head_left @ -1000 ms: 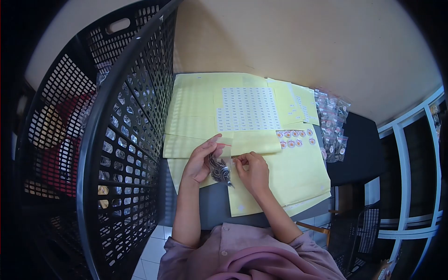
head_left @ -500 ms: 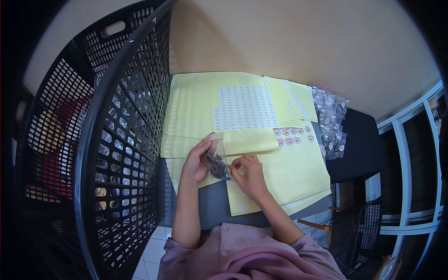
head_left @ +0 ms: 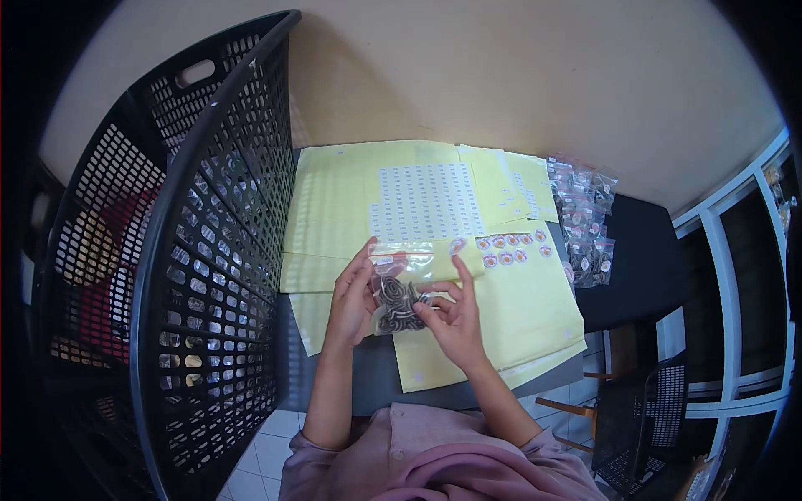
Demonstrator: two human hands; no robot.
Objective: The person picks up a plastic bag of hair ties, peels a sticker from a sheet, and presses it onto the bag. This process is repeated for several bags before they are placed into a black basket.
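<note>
A clear zip bag [head_left: 403, 294] of dark, spiral-shaped pieces faces me, with a red line along its top and a small label at the upper left. My left hand [head_left: 351, 302] grips its left side. At the lower right of the bag, my right hand [head_left: 455, 321] has its thumb on the front and curled fingers by the edge. Its index finger points up, with a round pale sticker [head_left: 457, 245] at the tip, beside the bag's upper right corner. Beneath both hands lie yellow sheets [head_left: 334, 192].
Round orange-and-white stickers [head_left: 505, 259] lie in rows right of the bag. A white label sheet [head_left: 426, 200] lies behind it. Several filled, labelled bags [head_left: 585, 221] are piled at the right. A tall black basket [head_left: 221, 250] walls off the left; a plain wall stands behind.
The bag has turned from a slanted, narrow view to face me. My right hand has opened from a pinch near the bag's lower corner, its index finger now raised with the sticker showing.
</note>
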